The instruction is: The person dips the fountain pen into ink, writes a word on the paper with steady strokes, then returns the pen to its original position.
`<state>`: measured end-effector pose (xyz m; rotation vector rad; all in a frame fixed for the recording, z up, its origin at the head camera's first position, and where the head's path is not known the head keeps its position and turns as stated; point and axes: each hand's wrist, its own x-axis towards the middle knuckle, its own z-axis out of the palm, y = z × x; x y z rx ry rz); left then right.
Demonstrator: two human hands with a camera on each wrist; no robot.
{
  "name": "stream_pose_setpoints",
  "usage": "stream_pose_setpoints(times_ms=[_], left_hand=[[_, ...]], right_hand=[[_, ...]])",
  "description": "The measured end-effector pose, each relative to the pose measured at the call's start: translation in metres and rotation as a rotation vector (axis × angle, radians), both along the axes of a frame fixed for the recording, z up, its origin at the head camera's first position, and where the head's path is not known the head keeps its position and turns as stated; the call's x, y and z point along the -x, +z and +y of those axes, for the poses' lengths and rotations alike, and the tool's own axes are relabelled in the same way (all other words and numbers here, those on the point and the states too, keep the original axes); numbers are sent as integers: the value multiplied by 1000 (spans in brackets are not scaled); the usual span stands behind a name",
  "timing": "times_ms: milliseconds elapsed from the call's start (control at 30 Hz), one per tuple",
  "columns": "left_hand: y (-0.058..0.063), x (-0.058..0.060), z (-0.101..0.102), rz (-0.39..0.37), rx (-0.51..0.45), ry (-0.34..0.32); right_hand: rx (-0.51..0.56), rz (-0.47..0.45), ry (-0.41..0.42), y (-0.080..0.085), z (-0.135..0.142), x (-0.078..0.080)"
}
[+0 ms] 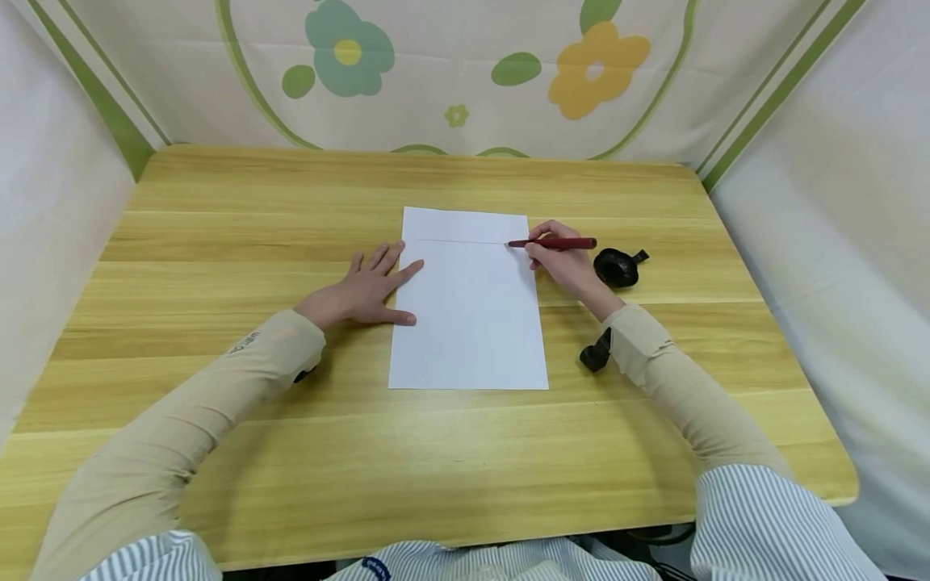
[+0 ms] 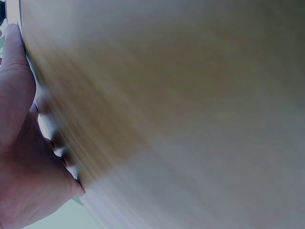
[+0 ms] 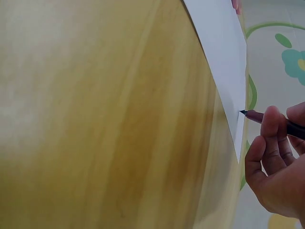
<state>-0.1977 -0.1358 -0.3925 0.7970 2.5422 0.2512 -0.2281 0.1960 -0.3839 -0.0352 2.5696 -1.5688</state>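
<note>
A white sheet of paper (image 1: pixel 468 323) lies on the wooden table, with one thin straight line drawn across its upper part. My right hand (image 1: pixel 559 254) pinches a dark red pen (image 1: pixel 563 243), whose tip meets the line's right end near the paper's right edge. In the right wrist view the pen's dark tip shows against the paper (image 3: pixel 219 52), beside the curled fingers of my right hand (image 3: pixel 279 167). My left hand (image 1: pixel 370 286) rests with spread fingers on the paper's left edge. The left wrist view shows part of that hand (image 2: pixel 24 157) against the tabletop.
A small black rounded object with a short tab (image 1: pixel 616 267) sits on the table just right of my right hand. Another black piece (image 1: pixel 597 352) is by the right cuff. The wooden table (image 1: pixel 291 452) is bordered by white cloth, flower-printed at the back (image 1: pixel 450 73).
</note>
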Motion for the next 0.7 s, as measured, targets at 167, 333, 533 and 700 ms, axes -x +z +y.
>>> stream_pose_setpoints(times_ms=[167, 333, 533, 700], left_hand=[[0, 0, 0, -1, 3, -1], [-2, 1, 0, 1, -1, 1], [-2, 1, 0, 1, -7, 0], [-1, 1, 0, -3, -7, 2]], right_hand=[[5, 19, 6, 0, 5, -2], [-17, 48, 4, 0, 8, -3], [-24, 52, -3, -2, 13, -4], [-26, 46, -6, -2, 17, -6]])
